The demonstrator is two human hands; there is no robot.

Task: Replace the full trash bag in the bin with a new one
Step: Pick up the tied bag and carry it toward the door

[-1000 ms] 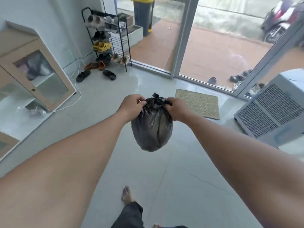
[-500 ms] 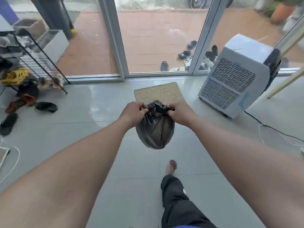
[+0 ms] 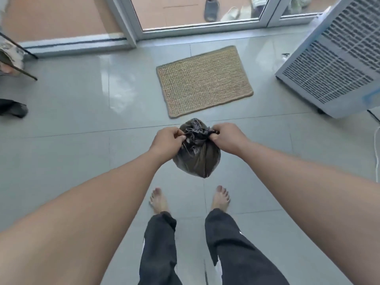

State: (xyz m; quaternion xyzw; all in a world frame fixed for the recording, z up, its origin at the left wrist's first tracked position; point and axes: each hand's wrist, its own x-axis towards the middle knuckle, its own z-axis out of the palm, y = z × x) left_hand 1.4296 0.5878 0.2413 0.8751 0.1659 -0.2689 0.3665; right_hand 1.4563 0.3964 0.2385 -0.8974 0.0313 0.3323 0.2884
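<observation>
Standing barefoot on pale grey glossy floor tiles (image 3: 82,112), facing a glass sliding door (image 3: 185,13)

Small full black plastic trash bag (image 3: 197,159) is hanging in the air in front of the person, above the floor and just short of a woven tan rectangular doormat (image 3: 203,81). No bin is showing in this view

Left hand (image 3: 167,140) is pinching the gathered neck of the bag from one side, fingers closed on the plastic. Right hand (image 3: 227,137) is doing the same from the other side, closed on the crumpled top. Hands near each other, bag neck between them; looks like knot-tightening

Risks, as judged:
- thin film is looking stretched at the neck; pulling harder could be tearing it and spilling the contents
- a loose knot could be slipping open once carried one-handed
- glossy tiles, bare feet: any leak could be making footing slick
- white louvred cooler unit (image 3: 337,64) and its cable standing close at the right, a snag if swinging the bag that way
</observation>
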